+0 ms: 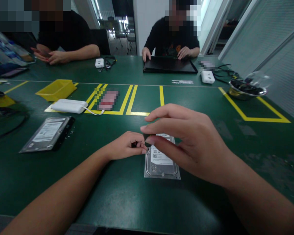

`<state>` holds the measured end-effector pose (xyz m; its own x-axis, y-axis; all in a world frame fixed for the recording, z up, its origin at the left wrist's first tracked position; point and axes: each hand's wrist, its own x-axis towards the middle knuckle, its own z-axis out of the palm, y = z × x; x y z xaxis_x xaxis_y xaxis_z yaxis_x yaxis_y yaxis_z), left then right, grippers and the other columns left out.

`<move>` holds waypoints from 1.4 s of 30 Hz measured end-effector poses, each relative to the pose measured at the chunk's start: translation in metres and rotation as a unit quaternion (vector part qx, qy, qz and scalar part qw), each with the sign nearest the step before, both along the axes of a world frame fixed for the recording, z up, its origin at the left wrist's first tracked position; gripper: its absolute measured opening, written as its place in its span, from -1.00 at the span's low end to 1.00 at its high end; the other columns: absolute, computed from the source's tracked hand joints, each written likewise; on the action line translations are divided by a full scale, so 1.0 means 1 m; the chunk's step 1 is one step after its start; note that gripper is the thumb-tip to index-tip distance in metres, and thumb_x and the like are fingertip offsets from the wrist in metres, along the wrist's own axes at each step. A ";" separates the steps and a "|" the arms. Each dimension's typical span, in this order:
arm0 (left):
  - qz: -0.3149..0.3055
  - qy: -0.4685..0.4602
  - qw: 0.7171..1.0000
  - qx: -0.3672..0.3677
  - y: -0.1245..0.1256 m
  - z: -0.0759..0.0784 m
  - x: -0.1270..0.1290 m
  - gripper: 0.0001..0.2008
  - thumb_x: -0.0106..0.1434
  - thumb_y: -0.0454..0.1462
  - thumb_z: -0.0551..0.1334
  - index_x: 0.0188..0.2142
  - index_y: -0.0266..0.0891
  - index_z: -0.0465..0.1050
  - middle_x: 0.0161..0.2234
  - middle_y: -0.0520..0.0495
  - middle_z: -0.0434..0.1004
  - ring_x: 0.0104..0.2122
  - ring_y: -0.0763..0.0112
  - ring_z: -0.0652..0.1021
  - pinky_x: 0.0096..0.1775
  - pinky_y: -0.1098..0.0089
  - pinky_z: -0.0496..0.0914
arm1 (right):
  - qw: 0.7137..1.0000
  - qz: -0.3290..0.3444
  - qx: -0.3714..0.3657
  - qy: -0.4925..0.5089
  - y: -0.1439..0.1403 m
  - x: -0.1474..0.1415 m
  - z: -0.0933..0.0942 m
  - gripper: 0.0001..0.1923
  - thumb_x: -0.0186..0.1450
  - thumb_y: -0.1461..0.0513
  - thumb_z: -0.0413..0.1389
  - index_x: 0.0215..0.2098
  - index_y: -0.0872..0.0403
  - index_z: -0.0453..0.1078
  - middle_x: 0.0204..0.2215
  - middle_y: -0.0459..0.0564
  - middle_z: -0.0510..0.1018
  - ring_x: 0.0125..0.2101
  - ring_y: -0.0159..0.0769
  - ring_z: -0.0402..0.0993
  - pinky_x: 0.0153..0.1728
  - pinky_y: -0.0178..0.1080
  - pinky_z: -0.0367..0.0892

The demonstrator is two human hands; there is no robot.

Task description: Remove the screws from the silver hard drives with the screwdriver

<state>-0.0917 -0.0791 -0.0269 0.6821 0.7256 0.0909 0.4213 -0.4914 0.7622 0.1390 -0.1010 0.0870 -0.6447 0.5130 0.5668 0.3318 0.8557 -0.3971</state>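
My right hand (196, 143) hovers over the far end of the silver rectangular hard drive (161, 161), which lies flat on the dark green counter (127, 192) right in front of me. My thumb and first fingers are pinched nearly shut on a small black piece (145, 137); what it is I cannot tell. My left hand (126, 147) rests on the counter just beside the drive's far left corner, its fingers curled and closed on the same dark bit, touching my right fingertips. My right hand covers the drive's upper part.

To my left, well apart, lies a second hard drive in grey metal (47, 133), with a white flat box and its cable (70, 106) beyond it and a yellow plastic tray (57, 89) further back. Yellow tape lines (133, 98) mark boxes across the counter. On the far right stands a shiny metal bowl of dark parts (247, 88). Across the counter one person rests both hands on a black flat laptop (169, 65); another person's forearm (73, 54) lies at the far left.
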 end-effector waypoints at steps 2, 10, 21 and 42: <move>0.003 -0.001 1.000 -0.005 0.000 0.001 0.000 -0.80 0.29 -0.14 0.25 -0.31 -0.25 0.46 -0.34 -0.04 0.60 -0.28 0.32 0.57 -0.32 0.40 0.41 | 1.000 -0.010 0.009 -0.001 0.001 0.000 0.000 -0.86 0.37 0.26 0.10 -0.19 0.07 0.52 -0.16 0.00 0.58 -0.17 -0.33 0.49 -0.18 -0.26 0.39; -0.005 0.016 1.000 -0.016 0.001 0.003 0.001 -0.76 0.29 -0.12 0.25 -0.30 -0.27 0.48 -0.30 -0.05 0.61 -0.30 0.37 0.55 -0.28 0.40 0.41 | 1.000 0.002 -0.010 0.016 0.002 -0.001 -0.001 -0.86 0.36 0.32 0.09 -0.27 0.12 0.50 -0.26 -0.01 0.55 -0.25 -0.39 0.46 -0.27 -0.32 0.35; -0.018 0.027 0.999 -0.024 0.001 0.000 -0.001 -0.73 0.30 -0.11 0.22 -0.22 -0.28 0.51 -0.30 -0.05 0.58 -0.30 0.37 0.53 -0.23 0.39 0.42 | 0.999 0.026 -0.016 0.033 0.003 -0.001 -0.003 -0.84 0.35 0.32 0.07 -0.20 0.12 0.51 -0.25 0.01 0.57 -0.22 -0.34 0.46 -0.20 -0.27 0.36; -0.011 -0.004 0.999 -0.052 0.001 -0.002 -0.001 -0.74 0.27 -0.11 0.27 -0.22 -0.28 0.48 -0.27 -0.05 0.61 -0.23 0.33 0.57 -0.18 0.34 0.43 | 0.998 0.052 0.004 0.036 -0.004 -0.003 0.000 -0.79 0.31 0.41 0.06 -0.15 0.22 0.50 -0.16 0.04 0.64 -0.12 -0.36 0.52 -0.06 -0.29 0.39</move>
<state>-0.0931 -0.0782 -0.0292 0.6975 0.7162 0.0215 0.4053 -0.4191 0.8125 0.1360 -0.1046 0.0870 -0.6509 0.4419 0.6174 0.2124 0.8867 -0.4107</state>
